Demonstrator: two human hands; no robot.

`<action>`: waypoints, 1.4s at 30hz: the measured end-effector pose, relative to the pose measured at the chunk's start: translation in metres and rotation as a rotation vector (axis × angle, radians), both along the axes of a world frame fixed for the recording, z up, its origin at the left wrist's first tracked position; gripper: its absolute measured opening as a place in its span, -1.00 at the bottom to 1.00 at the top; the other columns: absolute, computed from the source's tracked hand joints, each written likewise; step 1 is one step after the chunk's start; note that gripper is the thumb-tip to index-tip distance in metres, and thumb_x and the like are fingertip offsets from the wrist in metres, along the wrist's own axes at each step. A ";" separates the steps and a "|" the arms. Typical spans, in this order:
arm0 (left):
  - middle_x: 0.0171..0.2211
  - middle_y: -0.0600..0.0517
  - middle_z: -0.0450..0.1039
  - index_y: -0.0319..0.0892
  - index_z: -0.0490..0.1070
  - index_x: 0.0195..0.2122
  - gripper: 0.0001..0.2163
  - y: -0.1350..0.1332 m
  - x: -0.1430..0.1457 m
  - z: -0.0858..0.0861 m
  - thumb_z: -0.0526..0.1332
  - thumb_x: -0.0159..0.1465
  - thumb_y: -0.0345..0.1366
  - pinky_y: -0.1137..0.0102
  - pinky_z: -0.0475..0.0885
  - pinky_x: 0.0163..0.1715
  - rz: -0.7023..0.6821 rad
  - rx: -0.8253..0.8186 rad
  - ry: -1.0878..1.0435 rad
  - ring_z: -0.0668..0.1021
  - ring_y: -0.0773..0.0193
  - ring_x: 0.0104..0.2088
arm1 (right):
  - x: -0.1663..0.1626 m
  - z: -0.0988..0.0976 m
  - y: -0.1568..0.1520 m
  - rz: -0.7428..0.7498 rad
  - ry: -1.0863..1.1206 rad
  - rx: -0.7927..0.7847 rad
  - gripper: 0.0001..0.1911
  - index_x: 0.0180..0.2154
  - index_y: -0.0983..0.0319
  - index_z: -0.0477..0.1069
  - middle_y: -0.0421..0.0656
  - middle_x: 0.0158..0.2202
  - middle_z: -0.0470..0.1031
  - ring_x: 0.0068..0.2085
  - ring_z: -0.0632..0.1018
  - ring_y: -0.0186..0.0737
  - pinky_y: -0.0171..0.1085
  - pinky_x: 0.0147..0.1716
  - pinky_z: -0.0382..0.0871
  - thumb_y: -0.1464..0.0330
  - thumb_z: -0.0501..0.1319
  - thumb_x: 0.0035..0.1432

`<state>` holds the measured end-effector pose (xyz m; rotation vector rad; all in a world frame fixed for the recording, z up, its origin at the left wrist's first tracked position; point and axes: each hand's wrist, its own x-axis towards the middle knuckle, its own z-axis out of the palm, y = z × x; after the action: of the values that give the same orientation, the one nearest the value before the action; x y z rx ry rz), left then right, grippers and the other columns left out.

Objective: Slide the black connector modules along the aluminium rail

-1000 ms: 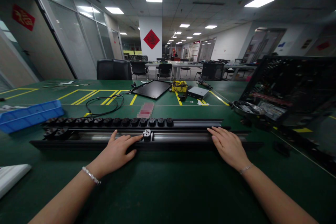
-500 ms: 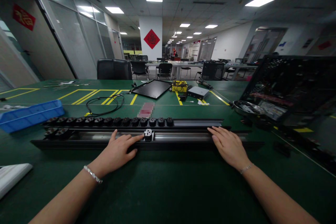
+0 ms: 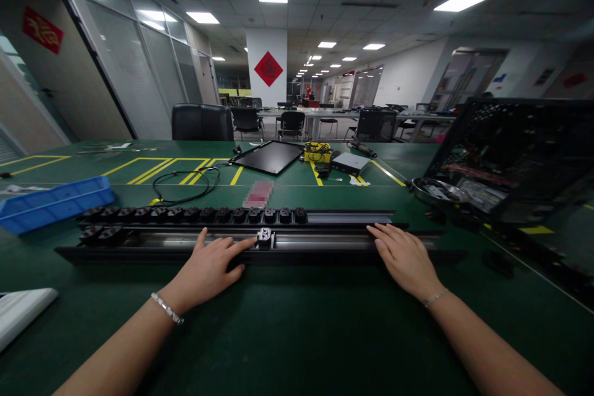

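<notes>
A long black metal channel [image 3: 325, 257] lies crosswise on the green table in front of me. Inside it sits a single socket module [image 3: 264, 237], and the outstretched index finger of my left hand [image 3: 211, 266] touches its left side. My right hand [image 3: 403, 257] rests with its fingers laid on the channel's right part, holding nothing. Two dark socket modules [image 3: 110, 234] sit at the channel's left end. Right behind is a second channel [image 3: 348, 216], carrying a row of several black socket modules [image 3: 207, 214] from its left end to past the middle.
A blue bin [image 3: 55, 201] stands at the left, near a black cable [image 3: 185, 185]. Farther back lie a black panel [image 3: 269, 156], a yellow box [image 3: 317, 151] and a grey box [image 3: 351, 163]. At the right are a metal bowl [image 3: 439, 190] and an open computer case [image 3: 510, 154].
The single socket module has slid slightly to the right along the channel, with my left index finger moving along behind it. My right hand has stayed in place.
</notes>
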<state>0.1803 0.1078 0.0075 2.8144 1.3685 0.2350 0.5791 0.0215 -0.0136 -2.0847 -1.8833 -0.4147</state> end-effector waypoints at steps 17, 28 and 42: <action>0.08 -0.06 0.35 -0.01 0.13 0.18 -0.48 -0.011 0.008 -0.009 0.11 0.20 -0.07 -0.18 -0.20 0.18 -0.032 0.134 -0.013 0.42 0.03 0.04 | 0.003 -0.004 0.002 0.014 -0.027 0.026 -0.53 0.09 0.07 0.33 -0.19 0.11 0.38 0.14 0.33 -0.12 -0.01 0.07 0.17 0.20 -0.17 0.29; 0.22 -0.04 0.20 0.01 0.04 0.21 -0.44 -0.008 0.005 -0.013 0.13 0.19 -0.09 -0.16 -0.21 0.19 -0.097 0.112 -0.051 0.39 0.03 0.08 | 0.001 -0.003 0.001 0.000 -0.020 0.018 -0.53 0.09 0.06 0.34 -0.18 0.11 0.38 0.15 0.32 -0.12 -0.01 0.08 0.16 0.20 -0.17 0.29; 0.22 0.00 0.20 0.04 0.04 0.21 -0.44 -0.006 0.008 -0.011 0.14 0.18 -0.11 -0.19 -0.19 0.17 -0.074 0.059 -0.060 0.41 0.05 0.05 | 0.001 -0.002 0.001 -0.003 -0.010 0.012 -0.52 0.10 0.08 0.32 -0.18 0.12 0.37 0.15 0.31 -0.13 -0.01 0.08 0.15 0.20 -0.18 0.28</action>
<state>0.1880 0.1014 -0.0036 2.8735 1.2633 0.3611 0.5796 0.0226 -0.0159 -2.0824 -1.8789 -0.4372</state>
